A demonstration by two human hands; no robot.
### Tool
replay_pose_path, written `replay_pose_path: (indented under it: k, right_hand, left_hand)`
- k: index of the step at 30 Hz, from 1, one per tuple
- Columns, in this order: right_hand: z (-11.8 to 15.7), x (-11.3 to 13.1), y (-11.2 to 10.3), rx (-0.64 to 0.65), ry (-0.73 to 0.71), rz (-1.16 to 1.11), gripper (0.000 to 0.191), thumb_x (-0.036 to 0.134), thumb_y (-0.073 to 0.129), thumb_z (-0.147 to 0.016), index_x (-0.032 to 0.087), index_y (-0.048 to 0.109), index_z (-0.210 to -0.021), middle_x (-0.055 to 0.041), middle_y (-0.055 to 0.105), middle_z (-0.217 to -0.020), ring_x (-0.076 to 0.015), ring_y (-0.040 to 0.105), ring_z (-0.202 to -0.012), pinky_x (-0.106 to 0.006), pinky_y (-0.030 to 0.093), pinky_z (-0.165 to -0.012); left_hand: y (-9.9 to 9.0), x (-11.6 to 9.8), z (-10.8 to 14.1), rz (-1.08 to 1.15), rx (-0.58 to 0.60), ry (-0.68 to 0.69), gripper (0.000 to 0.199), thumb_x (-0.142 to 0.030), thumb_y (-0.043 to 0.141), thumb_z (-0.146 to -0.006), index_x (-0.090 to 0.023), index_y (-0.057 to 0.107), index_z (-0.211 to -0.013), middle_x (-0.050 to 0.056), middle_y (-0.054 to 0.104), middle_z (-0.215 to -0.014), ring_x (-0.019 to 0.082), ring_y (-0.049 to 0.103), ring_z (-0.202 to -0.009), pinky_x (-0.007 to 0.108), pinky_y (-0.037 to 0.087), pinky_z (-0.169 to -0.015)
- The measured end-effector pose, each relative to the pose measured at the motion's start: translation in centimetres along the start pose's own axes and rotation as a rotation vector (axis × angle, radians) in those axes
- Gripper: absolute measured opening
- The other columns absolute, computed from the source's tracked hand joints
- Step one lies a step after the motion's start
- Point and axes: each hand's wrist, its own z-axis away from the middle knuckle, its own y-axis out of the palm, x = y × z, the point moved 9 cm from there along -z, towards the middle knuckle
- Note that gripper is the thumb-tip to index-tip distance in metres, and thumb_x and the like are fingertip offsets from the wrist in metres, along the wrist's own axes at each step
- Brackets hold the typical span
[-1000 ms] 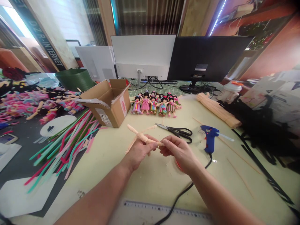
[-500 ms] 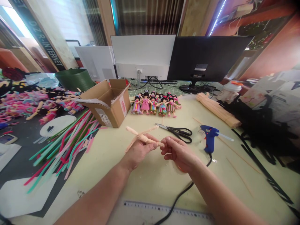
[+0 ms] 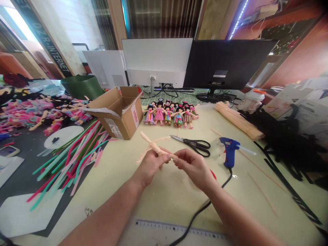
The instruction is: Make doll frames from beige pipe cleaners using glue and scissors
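Head view: scissors (image 3: 188, 140) and glue gun (image 3: 229, 152) lie near the right fingers (image 3: 183, 158).

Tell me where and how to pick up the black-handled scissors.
Probably grip the scissors by their handle loops, bringing the right hand in from the near right: they lie flat, loops rightward, metal blades pointing left and away from the person.

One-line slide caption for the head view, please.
Left hand and right hand hold a peach fuzzy figure near black-handled scissors, with small dolls beyond.
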Motion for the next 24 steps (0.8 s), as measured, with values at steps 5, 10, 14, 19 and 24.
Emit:
replay_pose_path:
  k: [5,10,14,19,24]
  right_hand:
    - [0.9,2.4,-0.5,-0.135,-0.269,0.455,0.019,0.035,0.057,-0.088,0.021,0.062,-0.078,0.0006,0.058,-0.068,-0.0117,0.051,-0.062,-0.024,0.037,-0.059]
    - [1.4,3.4,-0.4,-0.143,-0.423,0.612,0.019,0.029,0.048,-0.093,0.020,0.062,-0.084,-0.0020,0.058,-0.074,-0.0130,0.053,-0.068,-0.025,0.037,-0.062]
    - [1.6,3.7,-0.4,-0.165,-0.457,0.754,0.021,0.027,0.047,-0.093,0.018,0.060,-0.080,-0.0036,0.057,-0.072,-0.0139,0.053,-0.068,-0.026,0.038,-0.063]
    - [1.3,3.2,-0.7,-0.166,-0.409,0.734,0.022,0.028,0.047,-0.092,0.019,0.060,-0.077,-0.0030,0.059,-0.070,-0.0139,0.054,-0.066,-0.026,0.041,-0.062]
    - [0.2,1.1,-1.5,-0.135,-0.196,0.461,0.044,0.031,0.070,-0.077,0.024,0.055,-0.118,-0.0015,0.066,-0.090,-0.0122,0.061,-0.063,-0.025,0.050,-0.060]
  left_hand:
    - [0.5,0.4,0.1,0.085,0.016,-0.019,0.022,-0.037,0.067,-0.075,-0.015,0.068,-0.080,0.001,0.053,-0.070,0.012,0.044,-0.069,0.024,0.034,-0.059]
    - [0.4,1.0,-0.1,0.286,-0.009,-0.050,0.019,-0.034,0.067,-0.077,-0.015,0.066,-0.081,0.001,0.057,-0.073,0.012,0.049,-0.072,0.024,0.038,-0.067]
    - [0.9,1.5,0.1,0.374,0.005,-0.115,0.017,-0.031,0.068,-0.076,-0.015,0.064,-0.080,0.001,0.060,-0.072,0.011,0.053,-0.072,0.024,0.039,-0.066]
    - [1.3,1.6,0.4,0.428,-0.014,-0.135,0.016,-0.029,0.067,-0.077,-0.015,0.062,-0.081,0.003,0.062,-0.074,0.012,0.055,-0.073,0.023,0.041,-0.064]
    - [0.6,1.6,0.2,0.425,-0.065,-0.134,0.019,-0.031,0.068,-0.076,-0.015,0.062,-0.083,0.004,0.064,-0.075,0.012,0.056,-0.074,0.023,0.042,-0.062]
